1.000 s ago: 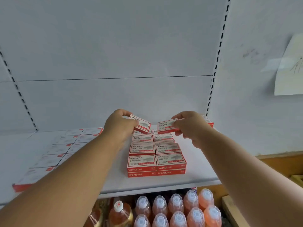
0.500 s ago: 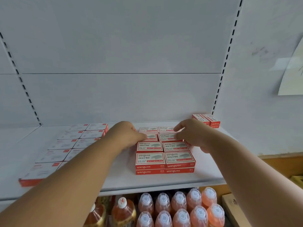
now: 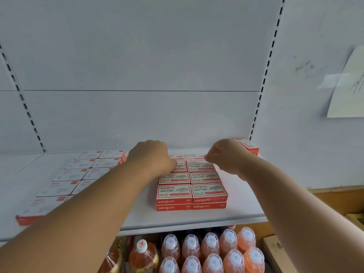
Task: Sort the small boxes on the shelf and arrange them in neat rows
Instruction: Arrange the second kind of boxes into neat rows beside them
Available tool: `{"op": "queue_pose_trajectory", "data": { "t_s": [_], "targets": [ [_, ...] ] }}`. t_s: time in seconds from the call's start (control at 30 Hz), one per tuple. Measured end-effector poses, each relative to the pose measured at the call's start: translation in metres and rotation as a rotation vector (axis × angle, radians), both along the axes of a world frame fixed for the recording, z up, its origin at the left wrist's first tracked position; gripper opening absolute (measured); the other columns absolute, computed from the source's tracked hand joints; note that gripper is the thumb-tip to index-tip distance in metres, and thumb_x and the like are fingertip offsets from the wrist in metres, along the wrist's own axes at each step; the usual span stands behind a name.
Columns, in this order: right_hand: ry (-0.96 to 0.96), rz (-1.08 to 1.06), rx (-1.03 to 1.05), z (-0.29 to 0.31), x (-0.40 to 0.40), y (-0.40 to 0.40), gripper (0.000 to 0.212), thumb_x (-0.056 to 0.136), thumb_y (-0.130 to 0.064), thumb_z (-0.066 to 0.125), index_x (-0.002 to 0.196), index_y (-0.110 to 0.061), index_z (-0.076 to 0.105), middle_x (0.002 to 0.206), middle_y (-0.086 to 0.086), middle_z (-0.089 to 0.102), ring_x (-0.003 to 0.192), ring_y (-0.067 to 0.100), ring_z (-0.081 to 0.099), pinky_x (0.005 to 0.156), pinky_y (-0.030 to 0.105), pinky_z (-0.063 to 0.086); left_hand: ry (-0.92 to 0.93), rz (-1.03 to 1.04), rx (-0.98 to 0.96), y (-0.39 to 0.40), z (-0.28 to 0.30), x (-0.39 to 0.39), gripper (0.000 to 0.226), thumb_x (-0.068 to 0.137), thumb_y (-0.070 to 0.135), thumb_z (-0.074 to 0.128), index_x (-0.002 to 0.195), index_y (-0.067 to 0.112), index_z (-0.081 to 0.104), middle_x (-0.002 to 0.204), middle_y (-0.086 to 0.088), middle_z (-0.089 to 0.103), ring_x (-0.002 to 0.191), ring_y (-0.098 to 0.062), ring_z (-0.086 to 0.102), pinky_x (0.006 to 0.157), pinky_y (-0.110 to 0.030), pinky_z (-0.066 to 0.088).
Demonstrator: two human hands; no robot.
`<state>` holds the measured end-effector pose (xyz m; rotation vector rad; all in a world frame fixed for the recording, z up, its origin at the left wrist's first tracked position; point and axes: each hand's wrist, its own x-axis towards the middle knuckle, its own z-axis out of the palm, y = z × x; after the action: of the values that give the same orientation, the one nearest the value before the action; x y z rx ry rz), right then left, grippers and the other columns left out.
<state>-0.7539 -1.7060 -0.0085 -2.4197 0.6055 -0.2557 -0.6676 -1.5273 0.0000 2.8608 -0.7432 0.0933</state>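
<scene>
Two boxes had been in my hands a second before, tilted in the air above the stack; by this moment both were down on the block of red-and-white boxes (image 3: 192,186) at the centre of the frame, and neither hand carried anything. My left hand (image 3: 152,156) lay curled over the back left of the block, its fingertips hidden, so I could not tell whether it was pressing or pinching a box. My right hand (image 3: 228,156) hovered loosely curled above the back right, gripping nothing I could see. I judged that layer nearly squared, two across in tidy rows running back. More red boxes (image 3: 249,147) waited behind my right hand, at the shelf's back right corner. Paler boxes (image 3: 78,174) sat in rows at the left. The white shelf (image 3: 226,215) held all of these; bottles (image 3: 210,251) filled the level below.
</scene>
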Motion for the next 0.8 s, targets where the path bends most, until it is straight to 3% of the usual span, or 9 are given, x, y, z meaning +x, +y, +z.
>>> {"op": "queue_pose_trajectory", "data": {
  "t_s": [0.13, 0.27, 0.37, 0.5, 0.6, 0.73, 0.8],
  "targets": [
    [-0.122, -0.023, -0.126, 0.004, -0.003, -0.012, 0.015, 0.089, -0.031, 0.063, 0.077, -0.023, 0.060, 0.084, -0.003, 0.066, 0.066, 0.015, 0.058, 0.053, 0.023, 0.040, -0.108, -0.079, -0.015, -0.021, 0.006, -0.010, 0.024, 0.082, 0.045, 0.059, 0.094, 0.025, 0.065, 0.094, 0.004, 0.061, 0.087, -0.019, 0.059, 0.077, -0.036, 0.055],
    [-0.213, -0.047, -0.133, 0.006, -0.008, -0.041, 0.010, 0.087, -0.028, 0.061, 0.077, -0.024, 0.061, 0.080, -0.007, 0.063, 0.070, 0.015, 0.059, 0.058, 0.025, 0.043, -0.051, -0.127, -0.079, -0.052, 0.014, -0.020, 0.015, 0.085, 0.036, 0.058, 0.093, 0.025, 0.065, 0.093, 0.005, 0.064, 0.084, -0.018, 0.061, 0.077, -0.035, 0.056],
    [-0.231, -0.086, -0.147, 0.002, -0.012, -0.071, 0.010, 0.087, -0.027, 0.060, 0.079, -0.022, 0.062, 0.080, -0.007, 0.062, 0.075, 0.018, 0.058, 0.060, 0.025, 0.041, 0.051, -0.179, -0.110, -0.081, 0.022, -0.024, 0.019, 0.090, 0.022, 0.052, 0.101, 0.022, 0.067, 0.107, 0.004, 0.065, 0.097, -0.020, 0.060, 0.084, -0.033, 0.052],
    [-0.196, -0.148, -0.190, -0.009, -0.014, -0.115, 0.018, 0.090, -0.028, 0.061, 0.106, -0.021, 0.064, 0.109, 0.002, 0.056, 0.086, 0.019, 0.054, 0.071, 0.025, 0.039, 0.113, -0.187, -0.107, -0.129, 0.027, -0.023, 0.032, 0.091, 0.008, 0.046, 0.113, 0.015, 0.068, 0.119, -0.004, 0.065, 0.109, -0.026, 0.059, 0.090, -0.030, 0.049],
    [-0.142, -0.192, -0.165, -0.012, -0.013, -0.143, 0.028, 0.090, -0.031, 0.060, 0.116, -0.021, 0.060, 0.117, 0.005, 0.053, 0.087, 0.021, 0.054, 0.073, 0.026, 0.040, 0.149, -0.165, -0.081, -0.166, 0.022, -0.014, 0.027, 0.092, 0.010, 0.048, 0.109, 0.007, 0.069, 0.111, -0.010, 0.068, 0.103, -0.028, 0.063, 0.084, -0.031, 0.052],
    [-0.034, -0.127, -0.148, -0.021, -0.005, -0.164, 0.027, 0.088, -0.037, 0.062, 0.105, -0.015, 0.060, 0.104, 0.007, 0.064, 0.095, 0.029, 0.062, 0.075, 0.030, 0.048, 0.194, -0.079, -0.040, -0.204, 0.017, -0.017, 0.038, 0.100, 0.034, 0.045, 0.107, 0.003, 0.066, 0.081, -0.009, 0.062, 0.084, -0.029, 0.059, 0.070, -0.028, 0.041],
    [-0.035, -0.096, -0.074, -0.026, -0.002, -0.169, 0.028, 0.088, -0.035, 0.062, 0.105, -0.014, 0.055, 0.097, 0.004, 0.061, 0.090, 0.029, 0.064, 0.069, 0.029, 0.047, 0.259, -0.029, 0.010, -0.218, 0.016, -0.022, 0.047, 0.102, 0.040, 0.041, 0.116, 0.002, 0.065, 0.101, -0.016, 0.068, 0.100, -0.033, 0.063, 0.077, -0.030, 0.044]
  ]
}}
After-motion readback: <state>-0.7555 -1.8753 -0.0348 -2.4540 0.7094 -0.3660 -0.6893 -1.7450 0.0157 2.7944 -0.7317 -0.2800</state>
